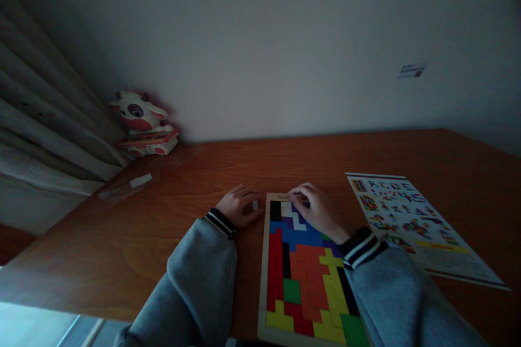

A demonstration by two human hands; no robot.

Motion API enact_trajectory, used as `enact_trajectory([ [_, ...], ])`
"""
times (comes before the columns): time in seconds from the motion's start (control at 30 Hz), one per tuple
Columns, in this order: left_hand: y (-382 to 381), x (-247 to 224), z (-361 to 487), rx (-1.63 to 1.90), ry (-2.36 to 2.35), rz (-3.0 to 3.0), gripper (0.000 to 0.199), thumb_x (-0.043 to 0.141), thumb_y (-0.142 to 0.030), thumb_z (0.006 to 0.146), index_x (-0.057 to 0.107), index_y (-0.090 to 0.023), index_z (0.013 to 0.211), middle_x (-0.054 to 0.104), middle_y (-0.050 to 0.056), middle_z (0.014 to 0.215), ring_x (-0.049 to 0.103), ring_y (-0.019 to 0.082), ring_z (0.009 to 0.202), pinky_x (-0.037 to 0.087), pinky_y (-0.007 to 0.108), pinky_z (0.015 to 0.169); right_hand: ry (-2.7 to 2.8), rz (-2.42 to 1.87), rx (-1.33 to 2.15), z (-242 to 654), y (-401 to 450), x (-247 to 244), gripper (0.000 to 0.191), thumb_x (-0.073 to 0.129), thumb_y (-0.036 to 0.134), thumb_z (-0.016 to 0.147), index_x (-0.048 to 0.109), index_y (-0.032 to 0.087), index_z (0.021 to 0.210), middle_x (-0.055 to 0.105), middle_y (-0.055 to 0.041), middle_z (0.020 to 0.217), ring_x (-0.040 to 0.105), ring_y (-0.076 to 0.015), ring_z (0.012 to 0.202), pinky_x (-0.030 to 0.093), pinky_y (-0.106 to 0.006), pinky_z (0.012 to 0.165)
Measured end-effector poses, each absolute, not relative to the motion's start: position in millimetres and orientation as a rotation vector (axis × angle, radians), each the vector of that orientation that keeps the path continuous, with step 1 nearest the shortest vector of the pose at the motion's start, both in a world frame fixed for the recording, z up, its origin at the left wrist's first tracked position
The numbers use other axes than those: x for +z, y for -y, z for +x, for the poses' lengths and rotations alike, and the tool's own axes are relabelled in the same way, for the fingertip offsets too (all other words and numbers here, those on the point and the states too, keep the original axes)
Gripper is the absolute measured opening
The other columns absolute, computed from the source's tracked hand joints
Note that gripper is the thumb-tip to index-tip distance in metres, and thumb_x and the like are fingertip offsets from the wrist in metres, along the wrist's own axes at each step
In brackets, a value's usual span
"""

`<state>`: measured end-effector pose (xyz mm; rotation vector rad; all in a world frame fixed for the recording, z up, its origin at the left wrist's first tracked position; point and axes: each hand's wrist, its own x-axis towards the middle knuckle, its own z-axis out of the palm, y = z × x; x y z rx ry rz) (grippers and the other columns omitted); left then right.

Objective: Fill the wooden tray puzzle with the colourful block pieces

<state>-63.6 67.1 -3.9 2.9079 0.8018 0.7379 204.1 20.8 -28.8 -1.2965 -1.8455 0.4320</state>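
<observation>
A wooden tray [264, 282] holds flat coloured puzzle blocks, including red [275, 268], orange, yellow, blue, green and black ones. My right hand [319, 211] is over the tray's upper right part, thumb and fingers pinched together near its top edge; what they hold, if anything, is too small to name. Near those fingertips lies a white stepped piece [299, 221] among purple and blue ones. To the left of the tray, my left hand [241, 206] rests on the table with its thumb and fingers apart. A small white piece [255, 205] shows between them.
A printed sheet [439, 252] with coloured figures lies to the right on the brown table [211, 168]. A cow-shaped toy [142, 124] sits at the back left, near a curtain [40, 97] and a clear plastic wrapper [122, 187].
</observation>
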Motion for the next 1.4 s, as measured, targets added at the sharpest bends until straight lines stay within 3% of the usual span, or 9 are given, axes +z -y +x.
enact_trajectory([
  [0.37, -78.7, -21.9, -72.6, 0.778, -0.846, 2.870, 0.025, 0.061, -0.036, 0.094, 0.069, -0.020, 0.111, 0.075, 0.006, 0.095, 0.070, 0.020, 0.088, 0.056, 0.034, 0.082, 2.189, -1.240, 0.113, 204.9, -11.9, -18.1, 0.018, 0.056, 0.032, 0.094, 0.073, 0.028, 0.100, 0.064, -0.0050, 0.096, 0.061, -0.0211, 0.094, 0.048, -0.040, 0.085],
  [0.53, -65.9, -21.2, -43.6, 0.985, -0.778, 2.752, 0.026, 0.061, -0.039, 0.094, 0.070, -0.020, 0.109, 0.075, 0.007, 0.101, 0.069, 0.019, 0.091, 0.056, 0.035, 0.085, 1.992, -1.293, 0.135, 208.9, -16.1, -18.4, 0.022, 0.050, 0.028, 0.097, 0.068, 0.025, 0.108, 0.064, -0.0068, 0.100, 0.062, -0.0220, 0.096, 0.049, -0.041, 0.087],
  [0.7, -51.1, -23.2, -9.2, 0.950, -0.614, 2.748, 0.021, 0.062, -0.037, 0.094, 0.073, -0.021, 0.102, 0.076, 0.005, 0.106, 0.067, 0.018, 0.094, 0.055, 0.034, 0.087, 1.906, -1.334, 0.163, 209.0, -17.9, -21.1, 0.018, 0.051, 0.026, 0.095, 0.065, 0.023, 0.106, 0.064, -0.0066, 0.101, 0.063, -0.0221, 0.096, 0.050, -0.040, 0.087],
  [1.13, -52.2, -23.2, -20.8, 0.777, -0.622, 2.998, 0.027, 0.056, -0.040, 0.096, 0.074, -0.028, 0.113, 0.065, 0.007, 0.130, 0.056, 0.029, 0.112, 0.052, 0.048, 0.092, 1.914, -1.342, 0.141, 210.2, -18.2, -22.5, 0.018, 0.050, 0.029, 0.096, 0.067, 0.023, 0.096, 0.063, -0.0056, 0.095, 0.062, -0.0208, 0.092, 0.050, -0.039, 0.086],
  [1.4, -51.8, -27.0, -22.3, 0.728, -0.642, 2.955, 0.032, 0.051, -0.040, 0.099, 0.070, -0.024, 0.119, 0.065, 0.008, 0.131, 0.058, 0.028, 0.115, 0.051, 0.047, 0.097, 1.873, -1.341, 0.136, 217.5, -18.7, -23.3, 0.021, 0.049, 0.032, 0.097, 0.067, 0.024, 0.096, 0.064, -0.0060, 0.095, 0.063, -0.0207, 0.091, 0.051, -0.037, 0.084],
])
